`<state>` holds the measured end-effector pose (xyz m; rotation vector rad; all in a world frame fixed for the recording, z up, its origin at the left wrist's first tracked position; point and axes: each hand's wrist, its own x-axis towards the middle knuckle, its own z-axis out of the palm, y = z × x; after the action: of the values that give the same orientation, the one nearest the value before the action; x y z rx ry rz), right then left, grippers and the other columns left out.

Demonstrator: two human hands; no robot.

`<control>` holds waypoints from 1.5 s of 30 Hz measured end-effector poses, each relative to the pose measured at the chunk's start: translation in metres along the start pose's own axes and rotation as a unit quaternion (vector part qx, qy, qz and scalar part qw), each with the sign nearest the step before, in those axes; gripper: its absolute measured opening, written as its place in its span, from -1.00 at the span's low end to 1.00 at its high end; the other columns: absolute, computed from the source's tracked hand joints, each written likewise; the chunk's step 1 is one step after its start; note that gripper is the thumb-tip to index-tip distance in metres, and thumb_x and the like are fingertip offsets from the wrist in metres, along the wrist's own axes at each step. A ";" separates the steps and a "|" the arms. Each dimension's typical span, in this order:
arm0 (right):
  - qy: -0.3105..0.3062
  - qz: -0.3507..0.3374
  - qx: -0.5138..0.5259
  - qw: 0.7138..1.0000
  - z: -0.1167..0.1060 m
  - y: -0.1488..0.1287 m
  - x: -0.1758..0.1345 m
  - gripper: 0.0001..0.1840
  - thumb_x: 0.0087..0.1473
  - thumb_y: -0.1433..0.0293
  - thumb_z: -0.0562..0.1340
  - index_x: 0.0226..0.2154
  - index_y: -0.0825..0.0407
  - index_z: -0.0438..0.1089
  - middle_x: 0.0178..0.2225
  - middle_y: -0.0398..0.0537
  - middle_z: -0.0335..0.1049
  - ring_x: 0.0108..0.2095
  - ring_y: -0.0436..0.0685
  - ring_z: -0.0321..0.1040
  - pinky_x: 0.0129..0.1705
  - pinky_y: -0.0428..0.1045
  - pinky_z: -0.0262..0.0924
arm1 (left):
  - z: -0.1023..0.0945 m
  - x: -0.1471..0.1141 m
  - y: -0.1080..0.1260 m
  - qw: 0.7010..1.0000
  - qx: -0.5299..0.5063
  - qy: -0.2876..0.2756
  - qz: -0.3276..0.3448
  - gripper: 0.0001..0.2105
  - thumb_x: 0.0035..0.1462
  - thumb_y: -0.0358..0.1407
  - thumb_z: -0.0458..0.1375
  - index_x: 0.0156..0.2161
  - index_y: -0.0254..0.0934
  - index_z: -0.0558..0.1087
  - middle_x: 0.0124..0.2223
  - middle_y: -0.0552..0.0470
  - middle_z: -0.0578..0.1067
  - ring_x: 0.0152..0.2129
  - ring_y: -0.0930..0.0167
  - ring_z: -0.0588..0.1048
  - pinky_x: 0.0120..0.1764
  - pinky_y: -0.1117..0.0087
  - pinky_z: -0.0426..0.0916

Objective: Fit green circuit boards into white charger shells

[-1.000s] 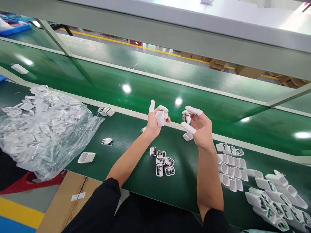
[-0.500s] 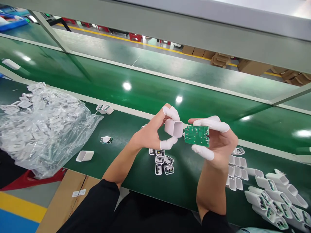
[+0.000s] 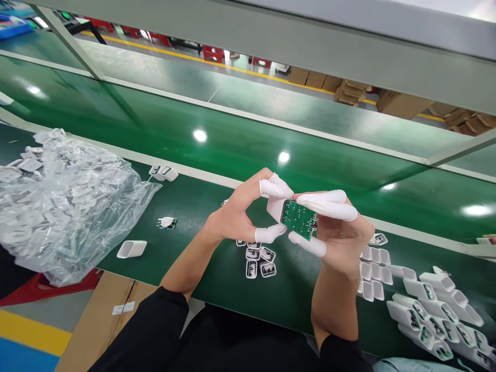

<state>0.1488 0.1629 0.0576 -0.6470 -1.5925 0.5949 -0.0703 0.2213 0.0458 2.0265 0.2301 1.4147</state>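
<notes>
My left hand [image 3: 242,212], with white finger cots on thumb and finger, grips a white plastic housing [image 3: 275,208] whose open end faces right. Between the covered fingertips of my right hand [image 3: 337,227] is a green circuit board [image 3: 299,219], solder side toward me. The board's left edge is at the mouth of the housing and seems to enter it slightly; most of the board is outside. Below my hands stand several white housings [image 3: 267,269] with parts inside, open ends up. A single empty housing [image 3: 132,249] lies to the left, near another circuit board [image 3: 167,222] with a white top.
A clear plastic bag [image 3: 89,206] of white pieces covers the left of the green bench. Rows of open housings [image 3: 375,271] and a pile of housings holding boards [image 3: 437,320] are on the right. A grey shelf beam [image 3: 271,46] crosses above.
My right hand has brought the circuit board left and tilted it, so its edge meets the housing's opening. My left hand keeps hold of the housing. The view has shifted slightly.
</notes>
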 end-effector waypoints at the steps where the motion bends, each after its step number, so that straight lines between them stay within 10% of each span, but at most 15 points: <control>1: -0.003 -0.002 0.001 1.000 0.000 0.000 0.000 -0.29 0.03 0.39 0.71 0.19 -0.38 0.65 0.00 -0.08 0.73 0.02 0.35 0.72 0.03 0.32 0.75 | 0.000 0.000 0.000 1.000 0.000 0.001 0.006 -0.39 0.18 -0.38 0.49 0.30 -0.04 0.50 -0.07 -0.05 0.60 -0.18 0.27 0.61 -0.13 0.16 0.62; 20: -0.032 0.010 -0.039 0.999 0.000 0.000 0.003 -0.29 0.11 0.34 0.67 0.25 -0.44 0.60 0.03 -0.07 0.68 0.08 0.37 0.64 0.05 0.35 0.67 | 0.000 0.000 -0.003 1.000 0.017 0.013 -0.001 -0.36 0.11 -0.35 0.54 0.29 0.00 0.55 -0.06 -0.04 0.60 -0.20 0.29 0.59 -0.16 0.20 0.63; 28: -0.084 -0.009 -0.180 0.980 -0.008 -0.004 0.005 -0.02 0.15 0.31 0.60 0.51 -0.42 0.34 0.34 0.03 0.49 0.31 0.50 0.46 0.27 0.49 0.55 | 0.005 -0.009 -0.008 0.984 -0.063 0.091 -0.139 -0.36 0.14 -0.32 0.54 0.31 0.07 0.57 0.00 -0.01 0.56 -0.10 0.29 0.62 -0.15 0.29 0.66; 34: -0.105 -0.038 -0.231 0.967 -0.001 -0.001 0.004 -0.11 0.19 0.43 0.59 0.45 -0.41 0.40 0.25 0.02 0.59 0.12 0.40 0.58 0.06 0.35 0.62 | 0.006 -0.010 -0.005 0.976 -0.052 0.108 -0.182 -0.62 0.17 -0.30 0.52 0.09 -0.05 0.65 -0.10 0.02 0.48 -0.23 0.38 0.53 -0.38 0.48 0.55; 41: -0.028 0.092 0.020 0.995 0.007 0.024 0.008 -0.45 0.17 0.05 0.60 0.14 -0.21 0.61 -0.05 -0.02 0.64 -0.09 0.29 0.55 -0.02 0.26 0.55 | -0.004 -0.003 -0.001 0.980 -0.043 -0.012 -0.193 -0.48 0.11 0.05 0.53 0.05 -0.17 0.57 -0.12 -0.02 0.55 -0.28 0.34 0.54 -0.41 0.44 0.45; 45: -0.005 0.150 0.092 0.984 0.012 0.035 0.011 -0.50 0.21 -0.09 0.53 0.01 -0.15 0.61 -0.10 -0.03 0.60 -0.13 0.26 0.50 -0.02 0.25 0.49 | 0.007 -0.002 -0.002 0.977 -0.008 0.017 -0.210 -0.59 0.23 0.08 0.44 -0.13 -0.20 0.50 -0.27 0.07 0.52 -0.40 0.41 0.43 -0.43 0.43 0.34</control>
<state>0.1383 0.1950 0.0397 -0.7511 -1.4379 0.9572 -0.0646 0.2188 0.0417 1.8043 0.6207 1.1771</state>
